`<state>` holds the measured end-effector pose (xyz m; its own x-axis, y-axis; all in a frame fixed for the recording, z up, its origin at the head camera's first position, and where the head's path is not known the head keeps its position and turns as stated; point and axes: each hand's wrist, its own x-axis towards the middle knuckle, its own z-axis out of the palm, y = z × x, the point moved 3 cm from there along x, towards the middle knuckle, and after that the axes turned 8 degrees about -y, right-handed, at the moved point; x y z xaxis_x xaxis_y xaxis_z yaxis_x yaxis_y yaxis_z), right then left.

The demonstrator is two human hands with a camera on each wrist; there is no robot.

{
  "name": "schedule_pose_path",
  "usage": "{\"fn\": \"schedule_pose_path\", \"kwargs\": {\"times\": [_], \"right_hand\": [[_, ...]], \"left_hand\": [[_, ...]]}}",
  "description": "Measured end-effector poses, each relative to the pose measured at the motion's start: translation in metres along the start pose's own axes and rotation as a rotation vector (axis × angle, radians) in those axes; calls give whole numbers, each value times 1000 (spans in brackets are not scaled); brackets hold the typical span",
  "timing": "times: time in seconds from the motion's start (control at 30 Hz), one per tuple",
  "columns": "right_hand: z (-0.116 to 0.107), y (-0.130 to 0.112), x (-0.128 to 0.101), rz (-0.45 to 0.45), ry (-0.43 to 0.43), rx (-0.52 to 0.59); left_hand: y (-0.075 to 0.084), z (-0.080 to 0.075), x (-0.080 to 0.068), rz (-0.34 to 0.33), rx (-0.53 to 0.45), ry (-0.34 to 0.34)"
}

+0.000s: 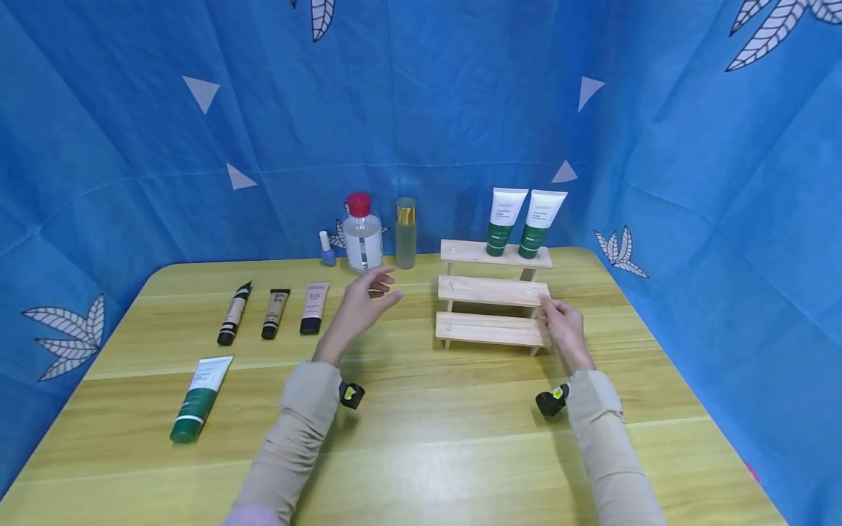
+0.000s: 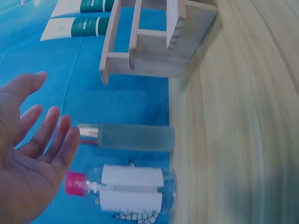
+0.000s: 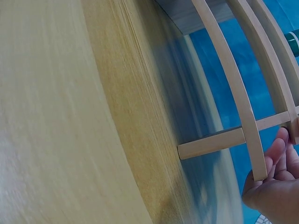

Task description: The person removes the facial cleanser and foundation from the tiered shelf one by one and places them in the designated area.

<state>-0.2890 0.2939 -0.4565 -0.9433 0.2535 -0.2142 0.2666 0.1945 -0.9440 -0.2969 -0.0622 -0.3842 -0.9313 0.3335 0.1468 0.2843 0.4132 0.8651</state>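
A three-step wooden display stand (image 1: pixel 490 329) stands on the table, right of centre. Two green-and-white tubes (image 1: pixel 505 219) stand side by side on its top step. At the stand's right end my right hand (image 1: pixel 564 329) grips the wood, its curled fingers around the step ends in the right wrist view. My left hand (image 1: pixel 362 307) hovers over the table with fingers loosely bent, holding nothing. Beyond it stand a clear bottle with a red cap (image 1: pixel 364 237) and a frosted bottle with a gold cap (image 1: pixel 406 237), both apart from the hand.
On the left of the table lie a green-and-white tube (image 1: pixel 200 398), a slim black-tipped tube (image 1: pixel 234 314), a small beige tube (image 1: pixel 275 314) and a pink BB tube (image 1: pixel 314 307). A small blue nail polish bottle (image 1: pixel 327 252) stands at the back edge. Blue cloth (image 1: pixel 460 109) hangs behind.
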Motion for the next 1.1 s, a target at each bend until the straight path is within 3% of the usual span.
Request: {"fn": "schedule_pose_path", "kwargs": {"times": [0.43,0.87,1.1], "right_hand": [[0,-3,1,-15,39,16],[0,-1,3,-7,12,10],[-1,1,3,11,9,15]], "left_hand": [[23,28,41,91,-22,-38],[44,51,76,110,37,-48],[54,64,97,78,97,-75]]}}
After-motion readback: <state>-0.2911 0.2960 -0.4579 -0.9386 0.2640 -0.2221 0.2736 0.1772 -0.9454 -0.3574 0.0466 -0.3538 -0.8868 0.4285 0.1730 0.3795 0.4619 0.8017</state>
